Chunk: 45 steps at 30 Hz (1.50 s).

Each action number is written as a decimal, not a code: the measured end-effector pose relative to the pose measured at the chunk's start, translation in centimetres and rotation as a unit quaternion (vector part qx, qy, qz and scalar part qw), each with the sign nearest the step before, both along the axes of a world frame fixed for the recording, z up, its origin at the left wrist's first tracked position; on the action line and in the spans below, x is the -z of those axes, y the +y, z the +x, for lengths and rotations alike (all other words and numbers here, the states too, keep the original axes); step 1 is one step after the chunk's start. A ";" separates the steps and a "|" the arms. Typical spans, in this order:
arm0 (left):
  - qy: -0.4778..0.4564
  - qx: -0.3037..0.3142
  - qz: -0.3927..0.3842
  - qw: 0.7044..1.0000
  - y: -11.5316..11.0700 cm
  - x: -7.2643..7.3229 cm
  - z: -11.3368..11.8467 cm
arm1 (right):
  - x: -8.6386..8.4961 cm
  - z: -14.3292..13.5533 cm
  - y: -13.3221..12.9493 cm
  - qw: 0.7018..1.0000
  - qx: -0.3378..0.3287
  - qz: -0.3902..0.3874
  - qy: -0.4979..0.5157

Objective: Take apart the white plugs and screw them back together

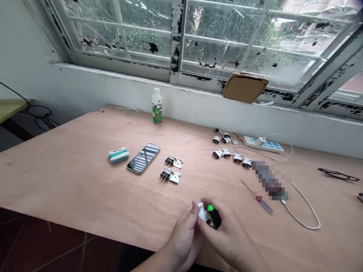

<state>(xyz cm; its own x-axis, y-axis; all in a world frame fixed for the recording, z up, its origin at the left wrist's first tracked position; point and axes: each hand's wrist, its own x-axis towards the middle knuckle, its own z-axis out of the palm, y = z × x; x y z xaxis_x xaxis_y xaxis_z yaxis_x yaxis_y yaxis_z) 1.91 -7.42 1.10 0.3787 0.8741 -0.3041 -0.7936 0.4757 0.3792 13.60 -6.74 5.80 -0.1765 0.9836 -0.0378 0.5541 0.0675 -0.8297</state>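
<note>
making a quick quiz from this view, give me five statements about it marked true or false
1. The left hand holds a white plug. True.
2. The green-tipped tool is in the left hand. False: the green-tipped tool is in the right hand.
3. The bottle stands upright on the table. True.
4. The cardboard lies flat on the table. False: the cardboard is propped up by the window.
5. The screwdriver lies on the table, out of both hands. True.
</note>
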 end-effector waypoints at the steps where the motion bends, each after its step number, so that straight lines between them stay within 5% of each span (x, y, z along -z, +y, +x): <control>1: 0.005 -0.004 0.006 1.000 0.0 0.0 -0.1 | 0.2 0.0 0.0 1.000 0.010 -0.002 0.011; 7: 0.015 -0.014 0.054 0.998 0.3 -0.2 -0.6 | 0.7 0.4 -0.1 0.994 0.074 -0.037 0.065; 16: 0.051 -0.033 0.059 0.996 1.0 -0.5 -1.8 | 0.1 -0.8 0.7 0.986 0.050 -0.077 0.136; 21: 0.196 -0.034 0.079 0.977 2.3 -1.0 -5.0 | 0.9 -1.9 2.8 0.945 0.094 -0.168 0.266; 23: 0.307 -0.022 0.110 0.945 3.1 -0.9 -7.1 | 1.7 -2.4 3.8 0.943 0.100 -0.181 0.261; 28: 0.562 -0.013 0.181 0.807 5.1 -0.9 -12.2 | 3.4 -4.6 5.2 0.964 0.098 -0.185 0.163; 37: 0.727 -0.003 0.247 0.640 6.0 -2.3 -14.6 | 4.9 -7.2 5.6 0.987 0.067 -0.132 0.060; 45: 0.756 0.028 0.268 0.596 7.2 -1.9 -15.6 | 4.8 -7.1 5.7 0.995 0.065 -0.059 -0.040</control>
<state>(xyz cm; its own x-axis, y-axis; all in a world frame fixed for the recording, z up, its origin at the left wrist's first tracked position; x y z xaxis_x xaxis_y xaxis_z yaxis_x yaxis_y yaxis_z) -13.65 -0.21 2.97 0.0593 0.9981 -0.0174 0.6606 -0.0262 0.7503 6.51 -1.04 1.00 -0.0402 0.9856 -0.1641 0.6160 -0.1049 -0.7808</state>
